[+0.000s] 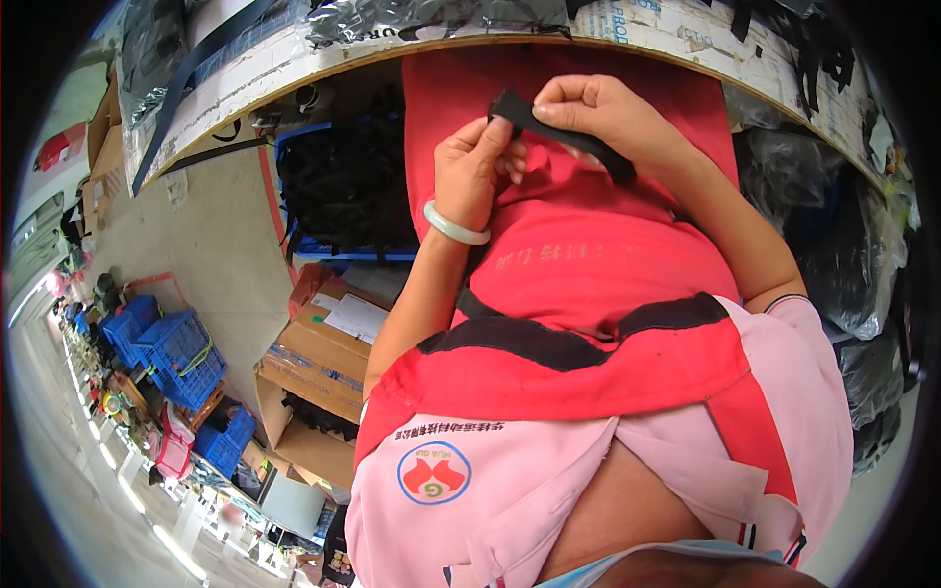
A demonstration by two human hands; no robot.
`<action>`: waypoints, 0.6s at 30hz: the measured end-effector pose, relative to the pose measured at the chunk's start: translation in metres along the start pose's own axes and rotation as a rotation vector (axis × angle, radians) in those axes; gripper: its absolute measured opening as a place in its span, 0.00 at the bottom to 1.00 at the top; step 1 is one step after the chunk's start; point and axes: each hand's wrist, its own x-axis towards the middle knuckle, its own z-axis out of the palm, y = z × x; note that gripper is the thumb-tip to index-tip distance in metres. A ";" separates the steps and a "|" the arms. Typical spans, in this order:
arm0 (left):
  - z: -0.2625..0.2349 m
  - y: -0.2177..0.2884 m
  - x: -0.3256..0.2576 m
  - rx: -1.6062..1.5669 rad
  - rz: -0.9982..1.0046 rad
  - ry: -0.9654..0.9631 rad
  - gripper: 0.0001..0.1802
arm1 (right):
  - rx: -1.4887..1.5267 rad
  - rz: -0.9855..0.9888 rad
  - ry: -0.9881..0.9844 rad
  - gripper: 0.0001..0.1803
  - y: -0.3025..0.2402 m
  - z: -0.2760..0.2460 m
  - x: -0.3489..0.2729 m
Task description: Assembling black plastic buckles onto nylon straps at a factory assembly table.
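At the far left, stacked blue plastic crates [174, 351] stand along the floor, too small in the view to tell what is in them. Nearer in, an open cardboard box [316, 377] holds dark, tangled pieces that look like more black strapping, and above it a blue bin [338, 186] under the edge of the workbench [245, 83] is heaped with the same sort of black material. Next comes the left hand [470, 171], with a pale bangle [453, 227] at the wrist; its fingers are closed, thumb against fingertips, pinching one end of a short black strap [564, 132]. The strap is held in the air over a red apron [588, 284] with black bands, between the two hands and just below the bench edge. The right hand [603, 113] grips it too, fingers curled shut around the upper part, while the free end trails down to the right past the wrist. The strap looks light, soft and limp, probably a woven or fuzzy fastening tape that bends where it is not supported; it seems unlikely to slip or break, and pinching near the ends, as both hands do, should keep it flat. At the far right, dark plastic bags [863, 274] are piled, their contents hidden.
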 end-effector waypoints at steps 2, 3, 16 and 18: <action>-0.003 -0.003 0.003 0.031 0.097 0.036 0.13 | 0.031 0.035 -0.033 0.09 0.006 0.002 -0.001; 0.000 -0.002 0.002 0.033 0.094 0.033 0.13 | 0.062 0.068 -0.058 0.09 0.009 0.002 -0.003; 0.012 -0.012 0.006 0.521 0.564 0.207 0.09 | 0.485 -0.021 -0.038 0.08 0.017 0.007 0.002; 0.011 -0.013 0.009 0.567 0.642 0.212 0.09 | 0.474 -0.035 -0.028 0.09 0.017 0.011 0.002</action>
